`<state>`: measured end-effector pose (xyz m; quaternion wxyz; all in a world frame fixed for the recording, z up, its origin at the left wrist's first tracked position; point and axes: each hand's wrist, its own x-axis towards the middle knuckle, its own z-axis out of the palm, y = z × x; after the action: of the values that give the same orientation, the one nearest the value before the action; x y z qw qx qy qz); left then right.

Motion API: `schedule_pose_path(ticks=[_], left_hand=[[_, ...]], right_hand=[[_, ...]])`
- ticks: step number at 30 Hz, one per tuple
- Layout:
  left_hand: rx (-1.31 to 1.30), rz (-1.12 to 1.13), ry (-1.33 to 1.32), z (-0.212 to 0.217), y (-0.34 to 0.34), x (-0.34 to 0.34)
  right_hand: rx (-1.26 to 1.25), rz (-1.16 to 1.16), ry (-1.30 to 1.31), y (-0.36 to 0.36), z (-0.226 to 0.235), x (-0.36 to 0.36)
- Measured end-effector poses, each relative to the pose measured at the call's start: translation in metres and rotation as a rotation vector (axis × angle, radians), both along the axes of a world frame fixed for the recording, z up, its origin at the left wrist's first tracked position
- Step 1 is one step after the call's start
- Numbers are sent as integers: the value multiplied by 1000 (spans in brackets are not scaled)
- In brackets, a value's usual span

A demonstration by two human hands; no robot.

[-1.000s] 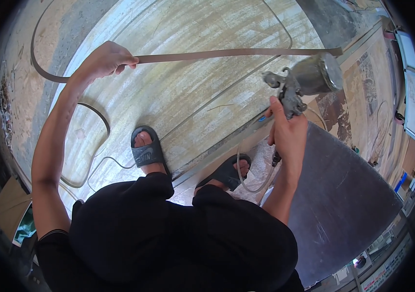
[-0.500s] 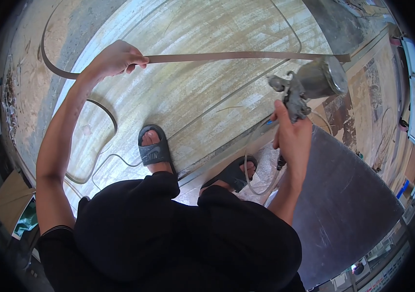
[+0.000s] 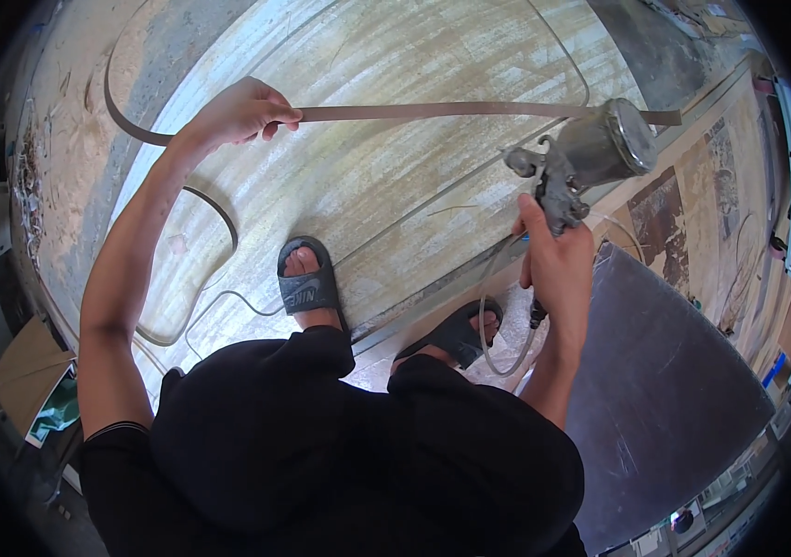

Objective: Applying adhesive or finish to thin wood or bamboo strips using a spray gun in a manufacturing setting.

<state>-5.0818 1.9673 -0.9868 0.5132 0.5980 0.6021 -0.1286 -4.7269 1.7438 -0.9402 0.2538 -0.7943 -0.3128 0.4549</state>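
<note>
Between the thumb and fingers of my left hand (image 3: 249, 113) a long brown edging strip (image 3: 433, 110) is pinched. From there the strip runs nearly level to the right, its end showing past the spray gun's cup, and its other part curls down behind my left wrist. My right hand (image 3: 558, 265) is wrapped round the grip of a grey, paint-crusted spray gun (image 3: 558, 190). A metal cup (image 3: 611, 141) sits on the gun, tilted, in front of the strip's right part. A clear air hose (image 3: 498, 364) loops below the gun's handle.
Under my sandalled feet (image 3: 307, 283) lies a pale, streaked board (image 3: 386, 195) with thin cords across it. A dark, scratched panel (image 3: 665, 390) stands at the lower right. Wood planks (image 3: 693, 223) lie beyond it, and an open cardboard box (image 3: 24, 376) is at the left.
The view has shifted slightly, so most things appear a little further right. The spray gun has moved slightly left relative to the strip's end. Both hands keep their holds.
</note>
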Motion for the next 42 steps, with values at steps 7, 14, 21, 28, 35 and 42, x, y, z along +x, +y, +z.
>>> schedule_pose_path(ticks=[7, 14, 21, 28, 35, 42], left_hand=[[-13, -1, 29, -5, -2, 1], [-30, 7, 18, -7, -3, -2], [-69, -5, 26, -13, -4, -7], [-29, -35, 65, -11, -4, -7], [-30, -41, 46, -14, -6, -8], [-29, -22, 47, -13, -6, -8]], right_hand=[[103, 94, 87, 4, -13, -23], [61, 77, 74, 4, -3, -16], [99, 104, 159, 6, -7, -28], [50, 109, -4, 1, -4, -16], [114, 152, 129, 6, -2, -36], [41, 121, 40, 5, 2, -20]])
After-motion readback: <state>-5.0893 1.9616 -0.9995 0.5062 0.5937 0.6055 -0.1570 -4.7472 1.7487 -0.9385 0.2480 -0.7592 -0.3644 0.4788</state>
